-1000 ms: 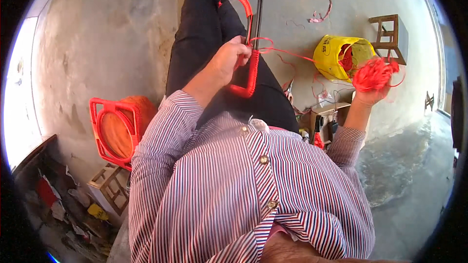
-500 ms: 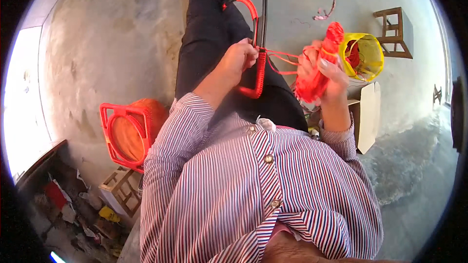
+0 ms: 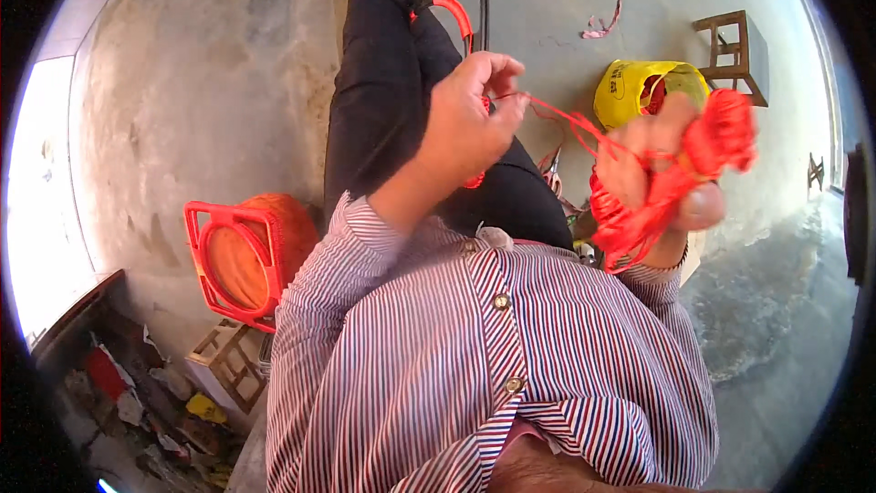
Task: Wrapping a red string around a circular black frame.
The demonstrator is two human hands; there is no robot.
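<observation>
While right hand (image 3: pixel 662 178) was raised, grip clenched round a red cord bundle (image 3: pixel 671 183), left hand (image 3: pixel 470 119) pinched the taut cord strand (image 3: pixel 557 117) above the lap.

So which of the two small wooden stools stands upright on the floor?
The wooden stool at upper right, just beyond the yellow bag, stands on its legs on bare concrete. The other stool, at lower left beside the red frame, lies tipped among clutter.

Thin red plastic cord (image 3: pixel 671 178) looks glossy and stringy. The frame (image 3: pixel 461 23) shows matt black metal partly wrapped in red. The floor (image 3: pixel 210 82) is rough grey concrete; the striped shirt (image 3: pixel 474 365) is woven cloth, the stool (image 3: pixel 735 46) bare wood.
</observation>
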